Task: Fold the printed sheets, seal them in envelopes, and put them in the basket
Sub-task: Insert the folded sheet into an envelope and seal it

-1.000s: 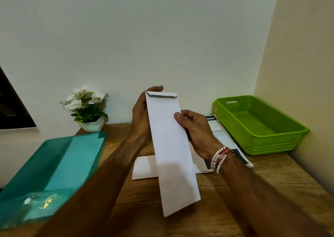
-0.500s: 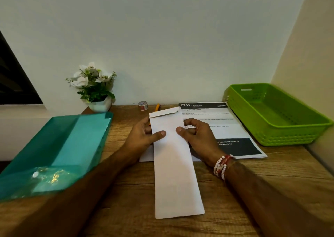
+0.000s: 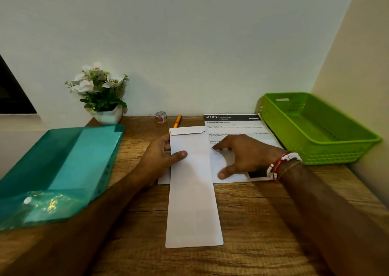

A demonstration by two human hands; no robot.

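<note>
Your left hand (image 3: 162,155) pins the envelope (image 3: 192,191) flat, thumb on top. Right hand (image 3: 246,155) lies open on the printed sheet (image 3: 237,128); crease it squarely, narrower than the envelope.

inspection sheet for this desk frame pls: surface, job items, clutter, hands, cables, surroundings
Surface: wooden desk, grain visible, no spills seen.
Job's things: long white envelope lies flat, flap open at its far end; printed sheet unfolded to its right; more white paper partly under the envelope; green basket at far right, nothing in it.
Clutter: teal plastic folder at left; tape roll, orange pen and potted flowers by the wall.
Grippers: left hand pins the envelope's left edge, thumb on top; right hand spread on the printed sheet.
Cables: nothing seen.
Surroundings: plain walls behind and right; dark panel at far left.
</note>
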